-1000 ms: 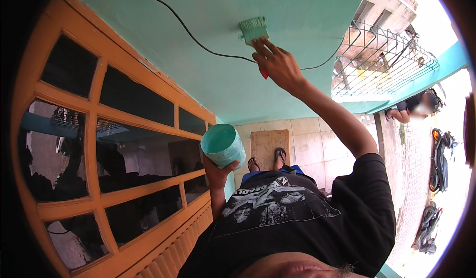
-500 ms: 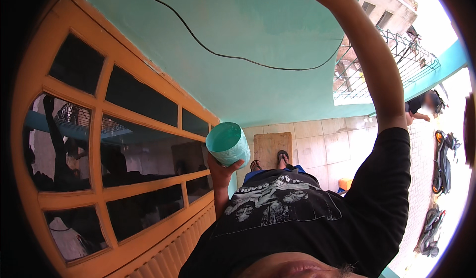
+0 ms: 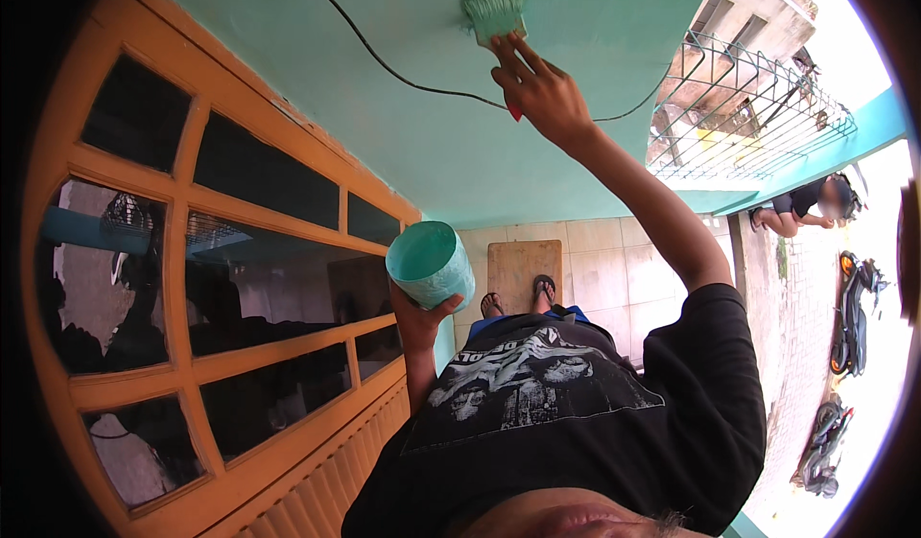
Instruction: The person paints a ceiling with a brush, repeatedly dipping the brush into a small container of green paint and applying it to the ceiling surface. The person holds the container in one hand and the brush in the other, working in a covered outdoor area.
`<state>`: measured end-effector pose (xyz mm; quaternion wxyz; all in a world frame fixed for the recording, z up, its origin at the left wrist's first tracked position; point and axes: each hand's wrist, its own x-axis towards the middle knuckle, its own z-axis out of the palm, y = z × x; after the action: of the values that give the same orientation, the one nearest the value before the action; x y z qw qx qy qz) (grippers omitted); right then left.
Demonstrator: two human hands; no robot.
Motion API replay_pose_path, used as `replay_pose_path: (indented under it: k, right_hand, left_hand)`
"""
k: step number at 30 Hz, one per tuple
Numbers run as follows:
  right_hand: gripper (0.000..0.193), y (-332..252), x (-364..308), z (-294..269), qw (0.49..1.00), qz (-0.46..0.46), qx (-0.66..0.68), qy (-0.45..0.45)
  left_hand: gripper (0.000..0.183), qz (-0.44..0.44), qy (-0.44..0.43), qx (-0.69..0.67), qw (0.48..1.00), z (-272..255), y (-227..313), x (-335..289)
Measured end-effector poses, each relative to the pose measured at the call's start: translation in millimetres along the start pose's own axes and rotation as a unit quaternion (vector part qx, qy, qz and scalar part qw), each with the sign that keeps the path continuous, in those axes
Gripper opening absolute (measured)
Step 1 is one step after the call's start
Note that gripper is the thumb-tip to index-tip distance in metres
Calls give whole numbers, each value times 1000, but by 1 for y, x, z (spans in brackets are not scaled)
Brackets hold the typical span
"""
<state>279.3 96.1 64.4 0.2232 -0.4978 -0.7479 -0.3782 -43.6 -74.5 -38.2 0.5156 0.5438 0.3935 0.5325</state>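
While the left hand (image 3: 419,325) wraps its fingers round an open-topped, paint-smeared turquoise tub (image 3: 441,284), the right hand (image 3: 547,99) pinches a wide, flat brush (image 3: 492,15), green-coated, between the left and right edges of the green wall (image 3: 556,178)

A black cable (image 3: 386,67) curves at eleven o'clock, an orange-framed window (image 3: 177,250) stands at nine, a wire grille (image 3: 753,111) at two, a person (image 3: 799,200) and a motorcycle (image 3: 850,315) at three, a second motorcycle (image 3: 823,450) at four.

The tub (image 3: 443,287) looks rough outside, the wall (image 3: 528,169) smooth, the panes (image 3: 269,174) glossy glass, the shirt (image 3: 710,375) matt cloth.
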Motion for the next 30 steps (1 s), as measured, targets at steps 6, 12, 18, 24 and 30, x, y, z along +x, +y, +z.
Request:
replay_pose_path:
  k: [6,12,18,24,30]
  right_hand:
    - [34,-2,-13,-37,979,21,119,-162]
    - [28,29,45,-53,994,6,2,108]
    - [24,6,6,4,999,25,-38,25]
    - [22,-12,-35,2,991,11,68,-113]
    - [25,2,-11,-8,933,104,256,-229]
  left_hand:
    - [103,7,13,-16,1000,3,6,-3]
    - [99,-31,-7,-2,999,8,0,-3]
    - [97,-35,-43,-15,998,19,5,4]
    - [97,-25,-19,-12,999,19,3,-2]
    - [97,-35,-16,-25,999,18,2,-4]
